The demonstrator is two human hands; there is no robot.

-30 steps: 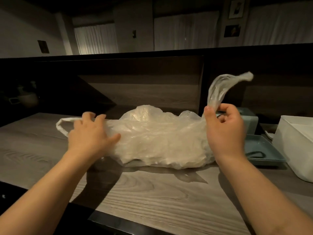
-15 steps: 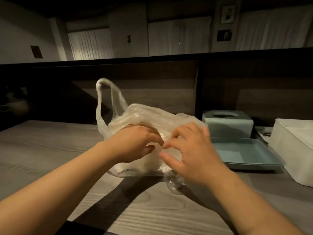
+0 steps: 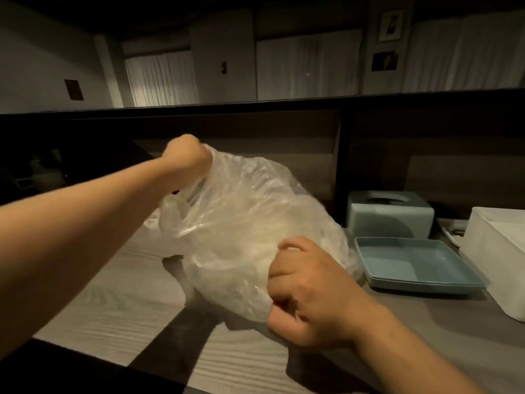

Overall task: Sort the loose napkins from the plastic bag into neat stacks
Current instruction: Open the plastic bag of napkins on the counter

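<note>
1. Plastic bag (image 3: 241, 223): translucent, crumpled, lying on the wooden counter (image 3: 113, 294), just left of the blue tray (image 3: 412, 260).
2. Left hand (image 3: 186, 159): clenched on the bag's upper left edge, raised above the counter.
3. Right hand (image 3: 308, 294): fingers curled, gripping the bag's lower right side.
4. Napkins: pale mass inside the bag, indistinct.
5. Behind the tray: blue tissue box (image 3: 390, 214). Right of the tray: white bin (image 3: 497, 260).

Two bare forearms, no sleeves, left hand (image 3: 186, 159), right hand (image 3: 308, 291), no rings or watch
</note>
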